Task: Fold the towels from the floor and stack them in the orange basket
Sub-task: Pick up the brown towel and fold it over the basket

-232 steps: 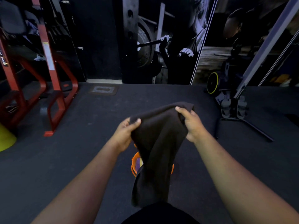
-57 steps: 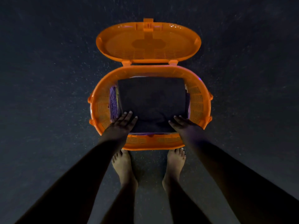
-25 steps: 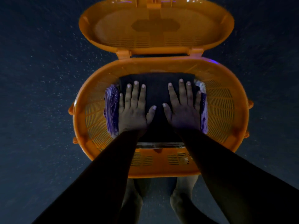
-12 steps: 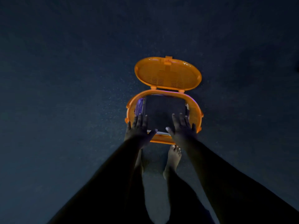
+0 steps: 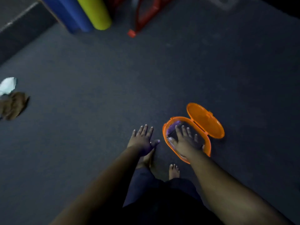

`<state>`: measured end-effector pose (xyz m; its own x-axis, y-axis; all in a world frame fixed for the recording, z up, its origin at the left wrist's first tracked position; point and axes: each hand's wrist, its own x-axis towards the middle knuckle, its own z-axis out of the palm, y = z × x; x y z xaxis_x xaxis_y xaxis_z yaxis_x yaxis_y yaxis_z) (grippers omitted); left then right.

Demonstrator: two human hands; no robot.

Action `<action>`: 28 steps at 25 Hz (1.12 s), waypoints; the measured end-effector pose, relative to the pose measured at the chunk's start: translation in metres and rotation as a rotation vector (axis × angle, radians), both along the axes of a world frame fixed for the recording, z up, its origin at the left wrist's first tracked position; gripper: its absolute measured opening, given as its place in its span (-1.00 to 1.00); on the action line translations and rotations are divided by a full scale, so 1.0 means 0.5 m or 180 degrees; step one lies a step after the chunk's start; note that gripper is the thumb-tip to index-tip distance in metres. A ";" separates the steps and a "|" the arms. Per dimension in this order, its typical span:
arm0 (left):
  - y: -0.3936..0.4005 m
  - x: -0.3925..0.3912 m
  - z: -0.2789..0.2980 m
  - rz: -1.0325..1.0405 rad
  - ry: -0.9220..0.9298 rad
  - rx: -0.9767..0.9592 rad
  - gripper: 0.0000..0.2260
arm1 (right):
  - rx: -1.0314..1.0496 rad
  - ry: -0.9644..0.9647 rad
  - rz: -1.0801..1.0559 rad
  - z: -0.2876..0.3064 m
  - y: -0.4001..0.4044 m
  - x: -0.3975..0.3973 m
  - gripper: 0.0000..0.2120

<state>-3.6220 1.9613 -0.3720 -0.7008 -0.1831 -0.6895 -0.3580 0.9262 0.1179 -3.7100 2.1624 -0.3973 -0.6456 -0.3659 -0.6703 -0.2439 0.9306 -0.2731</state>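
Note:
The orange basket [image 5: 207,147] stands on the dark floor at the lower right, its lid [image 5: 204,120] swung open behind it. Inside lies a folded dark towel [image 5: 198,135] with a purple towel [image 5: 172,128] showing at its left edge. My right hand [image 5: 184,140] hovers over the basket with fingers spread and holds nothing. My left hand [image 5: 142,139] is to the left of the basket, above the floor, fingers spread and empty. Far left on the floor lie a crumpled brown towel [image 5: 13,105] and a white towel [image 5: 8,85].
Blue [image 5: 73,15] and yellow-green [image 5: 97,13] rolled mats lean at the top left. A red metal frame foot [image 5: 142,18] stands at the top centre. My bare feet [image 5: 174,171] are beside the basket. Dark floor lies between me and the loose towels.
Both hands lifted off the folded dark towel in the basket. My view swung left and up; the left hand moved off the basket, and the towels on the floor came into sight.

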 end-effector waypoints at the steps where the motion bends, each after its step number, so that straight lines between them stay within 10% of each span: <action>1: -0.009 0.034 0.029 0.0228 0.0078 -0.0018 -0.23 | -0.0023 0.0058 0.0198 0.024 -0.023 0.005 -0.28; 15: -0.269 0.669 0.284 0.2868 0.0867 -0.0754 -0.20 | -0.0724 0.0874 0.2901 0.329 -0.587 0.398 -0.25; 28: -0.604 1.116 0.393 0.3333 0.1087 -0.1026 -0.20 | -0.1046 0.1013 0.3270 0.427 -0.982 0.816 -0.26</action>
<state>-3.0641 1.6591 -0.1753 -0.2419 -0.9201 -0.3080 -0.9657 0.1975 0.1685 -3.3019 1.6713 -0.1838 -0.0606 -0.9514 -0.3018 -0.9560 0.1423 -0.2567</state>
